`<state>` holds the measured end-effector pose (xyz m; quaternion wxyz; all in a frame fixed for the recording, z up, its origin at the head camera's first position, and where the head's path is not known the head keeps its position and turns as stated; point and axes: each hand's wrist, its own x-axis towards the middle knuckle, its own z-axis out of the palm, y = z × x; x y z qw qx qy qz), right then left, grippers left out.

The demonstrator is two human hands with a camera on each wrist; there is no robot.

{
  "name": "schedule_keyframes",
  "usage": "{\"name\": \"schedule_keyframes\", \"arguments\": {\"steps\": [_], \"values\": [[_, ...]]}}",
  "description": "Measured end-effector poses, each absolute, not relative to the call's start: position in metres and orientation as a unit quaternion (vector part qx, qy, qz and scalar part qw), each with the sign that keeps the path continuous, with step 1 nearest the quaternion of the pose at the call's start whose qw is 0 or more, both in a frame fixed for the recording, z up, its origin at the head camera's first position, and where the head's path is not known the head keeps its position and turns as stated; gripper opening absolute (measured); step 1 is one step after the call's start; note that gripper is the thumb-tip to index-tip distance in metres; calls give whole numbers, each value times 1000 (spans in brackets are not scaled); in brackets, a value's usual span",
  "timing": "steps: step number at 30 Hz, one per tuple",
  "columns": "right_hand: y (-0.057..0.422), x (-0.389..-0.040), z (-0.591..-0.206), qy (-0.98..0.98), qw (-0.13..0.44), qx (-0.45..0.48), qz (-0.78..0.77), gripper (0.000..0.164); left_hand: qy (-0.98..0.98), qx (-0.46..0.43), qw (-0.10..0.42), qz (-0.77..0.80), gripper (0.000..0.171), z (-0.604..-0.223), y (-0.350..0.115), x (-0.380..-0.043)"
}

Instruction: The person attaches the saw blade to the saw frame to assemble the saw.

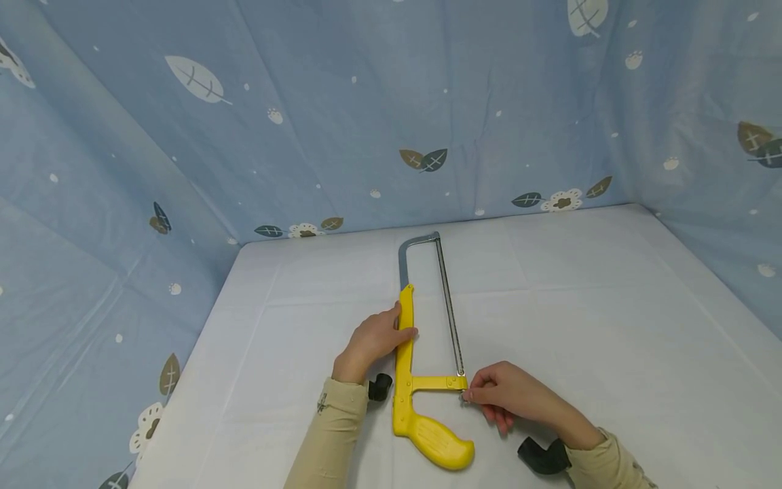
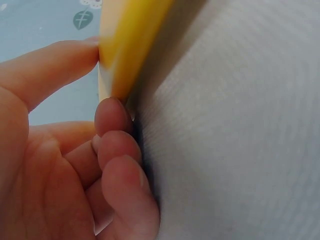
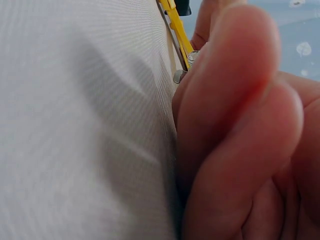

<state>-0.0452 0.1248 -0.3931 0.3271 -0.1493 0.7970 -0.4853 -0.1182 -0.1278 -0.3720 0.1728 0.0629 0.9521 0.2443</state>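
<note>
A hacksaw (image 1: 404, 360) with a yellow frame and handle lies on the white table, its grey bow pointing away from me. My left hand (image 1: 374, 337) holds the yellow frame bar about halfway along, thumb on the near side and fingers along the outer edge. In the left wrist view, the fingertips (image 2: 117, 145) sit low against the yellow bar (image 2: 135, 45). At the near end of the blade (image 1: 450, 309), my right hand (image 1: 516, 394) pinches the small metal wing nut (image 1: 463, 397) between thumb and index finger. Its other fingers curl close to the cloth.
White cloth covers the table (image 1: 586, 305). Blue patterned curtains (image 1: 366, 122) stand behind and at both sides. A black wrist mount (image 1: 380, 387) sits by the left wrist and another black mount (image 1: 542, 456) by the right.
</note>
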Motion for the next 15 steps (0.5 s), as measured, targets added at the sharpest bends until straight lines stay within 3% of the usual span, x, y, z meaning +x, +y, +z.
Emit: {"name": "schedule_keyframes", "arguments": {"steps": [15], "values": [[123,-45,-390,799,337,-145,-477,35,953,59,174,242,75,-373,-128,-118]]}}
